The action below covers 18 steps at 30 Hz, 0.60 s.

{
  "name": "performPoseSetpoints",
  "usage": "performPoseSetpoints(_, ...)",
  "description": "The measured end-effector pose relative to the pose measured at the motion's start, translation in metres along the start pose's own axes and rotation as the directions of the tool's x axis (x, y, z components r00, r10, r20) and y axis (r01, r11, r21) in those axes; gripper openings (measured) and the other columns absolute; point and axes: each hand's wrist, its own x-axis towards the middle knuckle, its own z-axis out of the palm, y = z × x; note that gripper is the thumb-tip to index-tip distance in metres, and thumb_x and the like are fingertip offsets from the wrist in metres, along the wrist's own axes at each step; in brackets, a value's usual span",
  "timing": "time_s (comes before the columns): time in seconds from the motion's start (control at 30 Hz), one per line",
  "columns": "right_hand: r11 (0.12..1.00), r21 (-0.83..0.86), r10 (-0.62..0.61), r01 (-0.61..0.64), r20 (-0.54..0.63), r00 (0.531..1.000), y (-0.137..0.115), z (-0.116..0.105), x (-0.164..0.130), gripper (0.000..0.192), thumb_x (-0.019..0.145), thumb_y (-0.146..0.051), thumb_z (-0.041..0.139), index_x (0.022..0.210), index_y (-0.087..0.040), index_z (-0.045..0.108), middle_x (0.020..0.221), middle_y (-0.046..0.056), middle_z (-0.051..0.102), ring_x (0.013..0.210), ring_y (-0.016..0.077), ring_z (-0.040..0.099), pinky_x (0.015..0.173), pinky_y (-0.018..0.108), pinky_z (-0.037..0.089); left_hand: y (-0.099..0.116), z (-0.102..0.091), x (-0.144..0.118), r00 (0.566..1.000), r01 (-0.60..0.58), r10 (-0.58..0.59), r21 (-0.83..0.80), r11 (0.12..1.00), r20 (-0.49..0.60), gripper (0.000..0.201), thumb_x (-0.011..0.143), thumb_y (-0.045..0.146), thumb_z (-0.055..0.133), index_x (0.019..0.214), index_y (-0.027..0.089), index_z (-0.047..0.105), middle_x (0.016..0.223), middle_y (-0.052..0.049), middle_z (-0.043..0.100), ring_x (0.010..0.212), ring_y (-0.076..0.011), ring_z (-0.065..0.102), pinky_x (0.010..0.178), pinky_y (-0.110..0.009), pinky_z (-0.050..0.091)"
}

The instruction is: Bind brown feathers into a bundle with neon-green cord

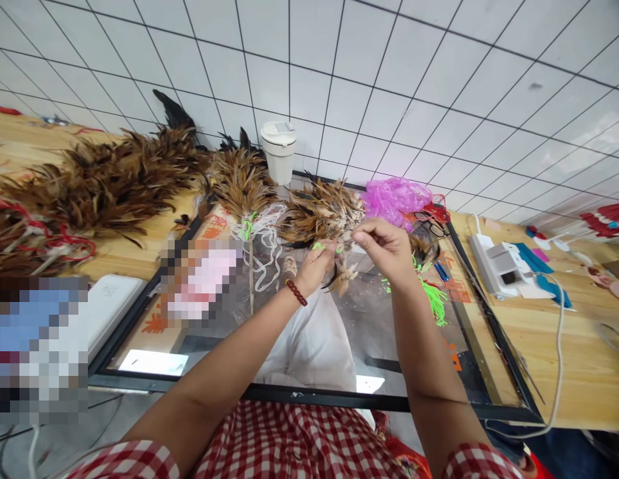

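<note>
Brown feathers bunch up over the worktop: left hand pinches the feather bundle, right hand pinches a feather; one tied duster lies finished, loose feather pile waiting.

text: none legible | red marks on glass-topped frame: unreadable

White tiled wall with dark grout lines, runs behind the whole counter. Counter is light wood, with a black-framed glass panel lying flat on it. Even bright light, soft reflections on the glass. Floor not visible.
</note>
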Motion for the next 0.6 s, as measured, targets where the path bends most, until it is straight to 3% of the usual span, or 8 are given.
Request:
performPoseSetpoints(0.07,0.997,-0.057,0.043,-0.045,-0.046,0.998,0.009,-0.004,0.001,0.021,0.087,-0.038,0.059,0.088,-0.019,0.069,0.081,0.004,0.065,0.073,0.0152,0.057,0.07,0.029,0.045,0.002,0.001,0.001,1.0,0.01,-0.009,-0.095,0.995,0.016,0.04,0.071,0.052,0.07,0.087,0.017,0.058,0.07,0.002,0.055,0.044,-0.0032,0.03,0.04,-0.018,0.019)
performPoseSetpoints(0.17,0.995,-0.098,0.033,-0.021,0.125,0.992,0.022,-0.002,0.003,0.021,0.085,-0.031,0.061,0.101,-0.02,0.069,0.097,0.007,0.068,0.089,0.0182,0.061,0.082,0.032,0.047,0.005,0.001,0.001,1.0,-0.003,0.006,-0.147,0.989,0.019,0.043,0.068,0.052,0.073,0.086,0.016,0.056,0.071,0.003,0.053,0.043,-0.0011,0.027,0.038,-0.017,0.016)
performPoseSetpoints(0.3,1.0,0.003,-0.03,0.031,0.289,0.957,0.03,0.015,0.005,0.03,0.086,-0.027,0.058,0.114,-0.021,0.066,0.115,0.009,0.066,0.109,0.0192,0.059,0.096,0.035,0.043,0.005,0.0,0.001,0.999,-0.035,0.032,-0.111,0.993,-0.028,0.043,0.064,0.05,0.076,0.081,0.015,0.058,0.058,0.006,0.043,0.043,-0.002,0.027,0.038,-0.017,0.018)
performPoseSetpoints(0.37,1.0,0.008,0.022,-0.025,0.247,0.969,0.031,0.025,0.004,0.025,0.085,-0.029,0.058,0.105,-0.02,0.07,0.104,0.008,0.069,0.098,0.0184,0.063,0.089,0.033,0.047,0.005,0.0,0.002,0.994,-0.083,0.08,-0.046,0.995,-0.076,0.042,0.063,0.05,0.077,0.078,0.015,0.061,0.053,0.007,0.039,0.043,-0.0024,0.028,0.039,-0.018,0.019)
performPoseSetpoints(0.5,0.984,-0.116,0.14,-0.134,0.042,0.989,0.03,0.033,0.003,0.016,0.083,-0.029,0.06,0.077,-0.018,0.07,0.077,0.005,0.069,0.071,0.016,0.061,0.07,0.028,0.046,0.002,0.0,0.003,0.979,-0.122,0.124,0.02,0.992,-0.164,0.039,0.065,0.05,0.075,0.073,0.014,0.062,0.048,0.008,0.034,0.041,-0.0026,0.027,0.039,-0.019,0.018)
performPoseSetpoints(0.6,0.971,-0.226,0.092,-0.075,0.064,0.994,0.027,0.03,0.003,0.012,0.081,-0.024,0.058,0.075,-0.017,0.066,0.076,0.005,0.066,0.072,0.0155,0.059,0.069,0.027,0.043,0.002,0.001,0.003,0.981,-0.083,0.073,-0.05,0.995,-0.182,0.038,0.066,0.047,0.076,0.068,0.014,0.058,0.047,0.009,0.031,0.04,-0.002,0.024,0.039,-0.019,0.015)
